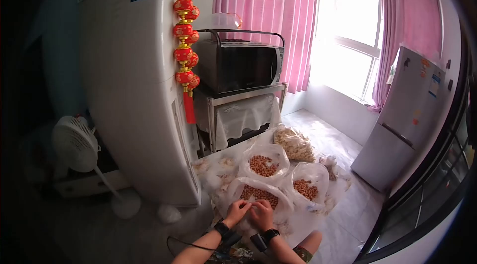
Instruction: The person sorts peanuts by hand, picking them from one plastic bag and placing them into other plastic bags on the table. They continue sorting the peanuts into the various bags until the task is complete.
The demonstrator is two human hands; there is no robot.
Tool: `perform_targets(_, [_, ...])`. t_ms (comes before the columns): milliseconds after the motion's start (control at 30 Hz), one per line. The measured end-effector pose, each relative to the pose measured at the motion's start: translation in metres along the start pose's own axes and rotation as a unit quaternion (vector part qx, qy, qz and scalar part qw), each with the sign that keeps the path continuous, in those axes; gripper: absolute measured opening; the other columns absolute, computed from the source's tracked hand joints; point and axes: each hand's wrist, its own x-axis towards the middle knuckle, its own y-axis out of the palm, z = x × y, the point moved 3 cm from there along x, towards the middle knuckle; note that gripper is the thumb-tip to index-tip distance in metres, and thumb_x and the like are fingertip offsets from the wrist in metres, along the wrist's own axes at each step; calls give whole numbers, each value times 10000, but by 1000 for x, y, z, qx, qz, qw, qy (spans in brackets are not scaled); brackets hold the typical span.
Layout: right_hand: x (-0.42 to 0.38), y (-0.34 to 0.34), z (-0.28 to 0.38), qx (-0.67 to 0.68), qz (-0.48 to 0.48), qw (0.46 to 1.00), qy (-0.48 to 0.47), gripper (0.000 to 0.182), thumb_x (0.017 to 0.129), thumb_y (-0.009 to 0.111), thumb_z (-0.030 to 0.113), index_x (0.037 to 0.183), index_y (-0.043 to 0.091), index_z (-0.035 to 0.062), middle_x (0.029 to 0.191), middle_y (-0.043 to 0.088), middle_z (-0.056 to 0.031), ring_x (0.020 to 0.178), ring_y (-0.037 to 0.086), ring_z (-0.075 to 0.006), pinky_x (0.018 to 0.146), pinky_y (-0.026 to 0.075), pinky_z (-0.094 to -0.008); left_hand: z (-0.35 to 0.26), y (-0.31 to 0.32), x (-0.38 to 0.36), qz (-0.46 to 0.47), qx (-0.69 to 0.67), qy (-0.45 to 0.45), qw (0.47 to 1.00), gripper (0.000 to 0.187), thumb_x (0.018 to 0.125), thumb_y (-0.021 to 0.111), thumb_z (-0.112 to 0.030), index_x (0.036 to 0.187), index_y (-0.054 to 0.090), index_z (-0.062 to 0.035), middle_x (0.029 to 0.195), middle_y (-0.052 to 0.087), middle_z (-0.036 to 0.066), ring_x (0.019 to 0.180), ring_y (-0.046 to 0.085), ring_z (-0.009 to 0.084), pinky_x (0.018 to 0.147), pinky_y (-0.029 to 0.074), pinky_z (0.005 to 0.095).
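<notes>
Both hands together, fingers curled

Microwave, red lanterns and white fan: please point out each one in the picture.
Microwave (242, 68), head view, on its dark door.
Red lanterns (186, 30), head view, on the middle lantern.
White fan (74, 143), head view, on its round grille.

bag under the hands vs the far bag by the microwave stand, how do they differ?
The near bag holds reddish-brown shelled peanuts; the far bag holds pale ones, seemingly unshelled. The near bag gapes open at the top, while the far bag looks closed and lies on its side. The left hand and right hand meet at the near bag's front edge; nothing touches the far bag. Both are thin clear plastic, on the floor.
</notes>
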Motion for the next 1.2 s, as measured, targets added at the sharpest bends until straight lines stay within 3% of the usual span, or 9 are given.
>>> perform_targets(67, [-2,-4,4,10,0,1000,-8,188,792,788,108,967,769,40,998,698,-152,966,675,-353,873,547,-434,-4,-1,-5,-22,-5,14,1000,324,966,732,-350,973,738,-27,856,747,105,786,703,222,727,531,358])
perform_targets(167, [-3,0,5,37,11,999,24,187,797,793,101,976,773,51,993,698,-138,946,676,-336,858,547,-426,3,-7,-6,2,-30,-30,999,277,961,751,-296,971,740,-19,829,732,61,783,657,123,716,520,320])
perform_targets(267, [1,-2,1,32,13,999,14,186,798,802,102,977,769,64,977,689,-113,928,669,-322,828,548,-415,10,-5,0,24,-71,-36,996,239,972,747,-249,972,741,-10,842,724,26,795,633,98,726,516,296])
perform_targets(500, [3,-5,5,56,17,997,44,204,804,803,103,1001,759,78,976,683,-114,930,666,-329,821,549,-418,-5,-12,-4,69,-122,-99,985,211,1013,701,-204,1002,738,4,894,715,2,834,624,85,760,509,263])
perform_targets(700, [9,-7,8,45,41,997,39,202,814,813,106,1003,749,73,984,671,-128,926,661,-336,814,544,-418,-6,-12,-1,74,-125,-60,988,245,1051,650,-214,943,718,-5,845,682,-15,829,578,62,748,479,261])
perform_targets(867, [12,-5,11,37,43,997,51,204,806,829,96,995,760,69,953,670,-115,889,662,-307,777,545,-397,-2,-14,-3,112,-221,-108,963,219,1078,611,-197,1048,702,0,978,691,-20,899,605,55,834,503,228])
perform_targets(1200, [12,-6,13,43,42,996,59,236,780,828,54,1009,769,61,952,674,-117,895,669,-297,782,544,-390,8,-11,-2,118,-213,-95,965,190,1037,680,-187,1066,707,-1,955,697,-20,858,602,41,764,492,222])
